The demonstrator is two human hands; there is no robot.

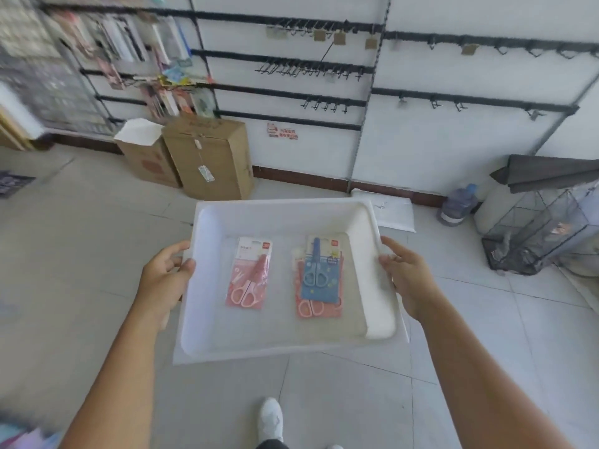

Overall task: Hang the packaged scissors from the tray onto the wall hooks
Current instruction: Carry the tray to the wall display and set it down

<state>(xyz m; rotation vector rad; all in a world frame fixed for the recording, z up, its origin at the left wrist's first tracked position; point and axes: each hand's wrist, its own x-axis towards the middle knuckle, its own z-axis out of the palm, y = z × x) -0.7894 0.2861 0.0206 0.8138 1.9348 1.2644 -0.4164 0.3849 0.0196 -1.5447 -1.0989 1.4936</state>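
I hold a white plastic tray (282,346) in front of me above the floor. My left hand (165,277) grips its left rim and my right hand (406,280) grips its right rim. Inside lies a pack of pink scissors (249,277) on the left. To its right a pack of blue scissors (319,275) rests on top of another pink pack (316,310). Black wall hooks (311,70) stick out from rails on the white wall ahead, most of them bare.
Two cardboard boxes (207,157) stand against the wall at left. Stocked hanging goods (136,43) fill the far left rails. A water bottle (458,205) and a wire cage (538,234) sit at right. My white shoe (271,419) shows on the tiled floor.
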